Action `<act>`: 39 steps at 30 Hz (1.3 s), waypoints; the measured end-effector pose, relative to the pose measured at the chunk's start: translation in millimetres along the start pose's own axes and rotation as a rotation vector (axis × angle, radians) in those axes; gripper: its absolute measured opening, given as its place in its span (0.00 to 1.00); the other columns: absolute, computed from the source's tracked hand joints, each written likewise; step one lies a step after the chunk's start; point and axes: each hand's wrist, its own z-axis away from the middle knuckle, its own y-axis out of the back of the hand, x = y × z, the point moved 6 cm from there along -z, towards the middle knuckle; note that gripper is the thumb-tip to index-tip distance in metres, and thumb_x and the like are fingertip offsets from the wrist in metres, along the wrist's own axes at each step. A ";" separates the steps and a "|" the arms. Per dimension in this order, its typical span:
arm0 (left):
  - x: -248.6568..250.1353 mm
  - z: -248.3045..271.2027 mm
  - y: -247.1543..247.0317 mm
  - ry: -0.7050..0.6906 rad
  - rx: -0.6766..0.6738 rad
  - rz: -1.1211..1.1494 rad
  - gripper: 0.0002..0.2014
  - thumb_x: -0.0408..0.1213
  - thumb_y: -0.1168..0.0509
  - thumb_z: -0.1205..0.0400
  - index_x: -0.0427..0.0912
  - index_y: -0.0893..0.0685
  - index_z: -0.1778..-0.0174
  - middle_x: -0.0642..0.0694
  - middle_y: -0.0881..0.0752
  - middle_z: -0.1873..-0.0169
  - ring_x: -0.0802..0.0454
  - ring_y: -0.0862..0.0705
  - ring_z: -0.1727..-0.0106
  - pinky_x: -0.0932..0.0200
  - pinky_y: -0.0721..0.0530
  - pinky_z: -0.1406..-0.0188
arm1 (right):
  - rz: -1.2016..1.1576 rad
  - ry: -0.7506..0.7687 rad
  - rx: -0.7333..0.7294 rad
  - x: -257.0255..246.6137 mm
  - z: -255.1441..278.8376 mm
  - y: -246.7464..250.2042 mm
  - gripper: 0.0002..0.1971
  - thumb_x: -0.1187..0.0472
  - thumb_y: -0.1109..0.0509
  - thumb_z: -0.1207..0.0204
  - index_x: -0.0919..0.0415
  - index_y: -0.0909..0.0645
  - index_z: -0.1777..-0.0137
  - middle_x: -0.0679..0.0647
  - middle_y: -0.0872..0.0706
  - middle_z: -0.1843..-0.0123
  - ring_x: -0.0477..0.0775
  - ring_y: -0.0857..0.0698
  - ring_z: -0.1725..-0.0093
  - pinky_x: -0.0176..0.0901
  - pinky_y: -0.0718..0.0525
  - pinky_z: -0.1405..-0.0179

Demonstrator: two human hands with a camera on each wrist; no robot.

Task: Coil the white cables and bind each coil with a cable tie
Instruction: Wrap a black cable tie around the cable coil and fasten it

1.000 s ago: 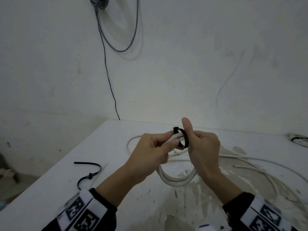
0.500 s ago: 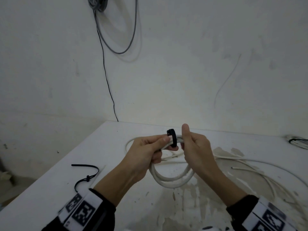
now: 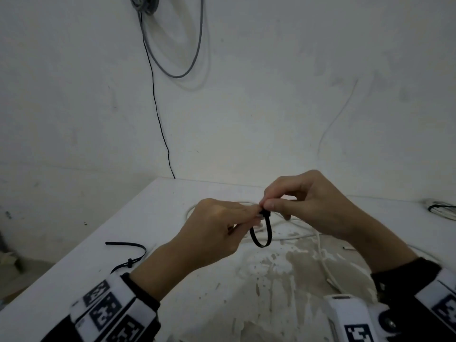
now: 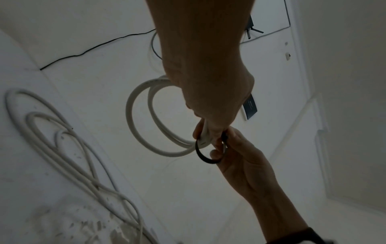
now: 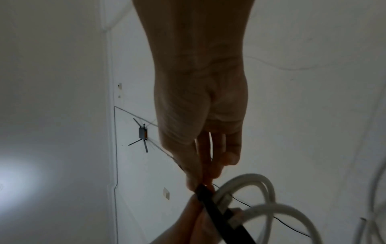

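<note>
A black cable tie [image 3: 261,234] forms a loop round one side of a small white cable coil [image 4: 142,115] held above the table. My left hand [image 3: 254,214] grips the coil where the tie crosses it, and the hand hides most of the coil in the head view. My right hand [image 3: 267,206] pinches the tie at its head [image 3: 265,214] from above with thumb and forefinger. In the right wrist view the tie [image 5: 219,213] lies across the coil's strands [image 5: 261,189] just below my right fingertips [image 5: 196,183].
A spare black cable tie [image 3: 128,253] lies on the white table [image 3: 172,193] near its left edge. Loose white cables [image 3: 320,255] sprawl over the stained patch under my right arm. Another bundle [image 3: 441,209] sits at the far right. A grey cable [image 3: 172,45] hangs on the wall.
Both hands turned and rose slightly. The right hand shifted from beside the coil to pinching the tie's head from above. The tie loop now hangs below the hands.
</note>
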 end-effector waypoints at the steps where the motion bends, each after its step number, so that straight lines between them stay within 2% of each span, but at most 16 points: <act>1: 0.3 0.1 -1.2 -0.008 -0.012 -0.006 0.11 0.37 0.36 0.20 0.37 0.10 0.51 0.51 0.14 0.75 0.59 0.26 0.76 0.70 0.24 0.77 | 0.049 -0.015 -0.039 -0.9 -0.9 -1.5 0.05 0.67 0.27 0.26 0.59 0.12 0.62 0.54 0.11 0.64 0.45 0.16 0.67 0.35 0.21 0.67; 2: 0.2 -0.1 -2.0 -0.012 -0.025 -0.008 0.11 0.37 0.36 0.20 0.37 0.10 0.51 0.51 0.16 0.76 0.59 0.29 0.78 0.66 0.23 0.79 | 0.098 -0.035 -0.082 -1.5 -0.7 -4.7 0.06 0.67 0.28 0.25 0.59 0.13 0.63 0.54 0.12 0.66 0.45 0.18 0.70 0.31 0.23 0.68; 4: 2.2 -0.9 -3.0 -0.022 -0.067 -0.009 0.10 0.37 0.36 0.21 0.38 0.10 0.53 0.51 0.15 0.76 0.62 0.32 0.77 0.68 0.26 0.79 | 0.175 -0.052 -0.121 -3.4 -0.2 -7.7 0.08 0.66 0.31 0.23 0.59 0.16 0.63 0.50 0.16 0.72 0.41 0.21 0.75 0.25 0.26 0.70; 7: 8.2 0.0 -5.6 -0.032 -0.124 0.009 0.10 0.38 0.36 0.20 0.38 0.10 0.53 0.52 0.13 0.74 0.63 0.31 0.76 0.71 0.27 0.78 | 0.150 -0.032 0.014 -5.2 -5.8 7.1 0.10 0.68 0.34 0.21 0.58 0.19 0.64 0.48 0.19 0.76 0.41 0.23 0.77 0.30 0.24 0.69; 11: 7.1 -3.2 -3.7 0.000 -0.115 0.033 0.12 0.39 0.37 0.19 0.38 0.10 0.52 0.50 0.18 0.79 0.57 0.32 0.80 0.68 0.31 0.79 | -0.015 -0.026 0.277 7.4 -11.3 26.5 0.10 0.72 0.35 0.21 0.64 0.20 0.63 0.57 0.19 0.72 0.51 0.20 0.74 0.45 0.19 0.65; 13: -0.6 -1.1 -7.5 0.078 -0.139 0.092 0.10 0.40 0.36 0.19 0.41 0.10 0.55 0.51 0.22 0.81 0.54 0.32 0.81 0.68 0.33 0.79 | -0.050 -0.060 0.243 13.2 -12.3 16.6 0.08 0.71 0.36 0.21 0.65 0.20 0.61 0.58 0.16 0.66 0.52 0.17 0.68 0.44 0.15 0.67; 15: -6.8 4.4 -12.7 0.221 -0.163 0.235 0.08 0.39 0.34 0.20 0.47 0.09 0.55 0.51 0.19 0.79 0.52 0.29 0.80 0.62 0.28 0.78 | -0.208 -0.141 0.113 17.4 -11.3 6.2 0.02 0.66 0.35 0.20 0.63 0.20 0.52 0.59 0.12 0.56 0.52 0.14 0.59 0.43 0.15 0.68; 17: -16.4 10.3 -11.5 0.407 -0.078 0.438 0.08 0.38 0.33 0.21 0.52 0.09 0.51 0.49 0.12 0.73 0.49 0.22 0.78 0.56 0.22 0.76 | -0.348 -0.259 -0.032 21.7 -6.8 -0.6 0.14 0.54 0.32 0.23 0.57 0.24 0.40 0.58 0.11 0.47 0.53 0.12 0.52 0.45 0.15 0.61; 19: -28.0 16.0 -5.6 0.564 0.114 0.696 0.08 0.35 0.31 0.22 0.47 0.09 0.51 0.48 0.10 0.70 0.56 0.31 0.81 0.67 0.31 0.80 | -0.255 -0.287 -0.152 23.5 0.6 -8.3 0.22 0.46 0.32 0.26 0.54 0.24 0.36 0.56 0.10 0.45 0.52 0.11 0.46 0.48 0.14 0.51; 22: -43.1 22.2 -2.9 0.736 0.332 0.963 0.12 0.37 0.35 0.27 0.40 0.09 0.53 0.35 0.12 0.67 0.58 0.39 0.81 0.68 0.38 0.81 | -0.163 -0.193 -0.222 21.2 9.4 -24.5 0.17 0.55 0.29 0.25 0.60 0.18 0.38 0.60 0.10 0.50 0.55 0.10 0.48 0.49 0.14 0.44; 25: -46.4 23.6 -4.1 0.849 0.432 1.087 0.12 0.37 0.37 0.26 0.39 0.10 0.55 0.35 0.11 0.65 0.60 0.41 0.83 0.68 0.39 0.80 | -0.308 -0.136 -0.058 21.0 8.5 -25.1 0.12 0.67 0.30 0.24 0.64 0.18 0.41 0.63 0.11 0.58 0.60 0.10 0.62 0.46 0.12 0.59; 27: -45.0 21.9 -3.5 0.882 0.441 1.115 0.12 0.37 0.38 0.25 0.37 0.11 0.54 0.38 0.10 0.66 0.61 0.41 0.84 0.68 0.39 0.80 | -0.336 -0.096 0.095 19.3 6.2 -22.1 0.08 0.65 0.33 0.22 0.66 0.18 0.47 0.58 0.15 0.69 0.56 0.16 0.77 0.45 0.15 0.73; 29: -42.1 19.9 -3.8 0.891 0.413 1.109 0.12 0.35 0.40 0.21 0.37 0.12 0.52 0.40 0.10 0.66 0.61 0.42 0.84 0.69 0.39 0.81 | -0.316 -0.082 0.215 21.0 4.3 -22.8 0.10 0.61 0.38 0.19 0.66 0.19 0.56 0.52 0.23 0.77 0.50 0.26 0.85 0.43 0.21 0.80; 34: -32.3 15.7 -11.8 0.908 0.263 1.182 0.15 0.35 0.45 0.17 0.35 0.13 0.51 0.38 0.10 0.61 0.57 0.38 0.84 0.65 0.33 0.81 | -0.194 -0.080 0.443 30.2 4.6 -22.1 0.22 0.51 0.39 0.19 0.69 0.32 0.67 0.49 0.35 0.79 0.46 0.38 0.81 0.38 0.37 0.80; 37: -28.6 13.4 -11.6 0.891 0.202 1.419 0.21 0.38 0.49 0.25 0.31 0.11 0.57 0.33 0.11 0.61 0.51 0.29 0.84 0.61 0.25 0.78 | -0.160 -0.023 0.451 27.7 6.6 -20.8 0.22 0.48 0.41 0.24 0.68 0.34 0.68 0.50 0.36 0.79 0.47 0.38 0.80 0.37 0.37 0.80; 39: -25.8 11.5 -9.9 0.858 0.151 1.432 0.23 0.42 0.48 0.26 0.32 0.10 0.59 0.35 0.12 0.66 0.50 0.27 0.84 0.62 0.23 0.77 | -0.179 -0.011 0.429 26.6 8.0 -20.2 0.22 0.49 0.40 0.24 0.68 0.35 0.68 0.51 0.36 0.79 0.47 0.38 0.81 0.35 0.36 0.82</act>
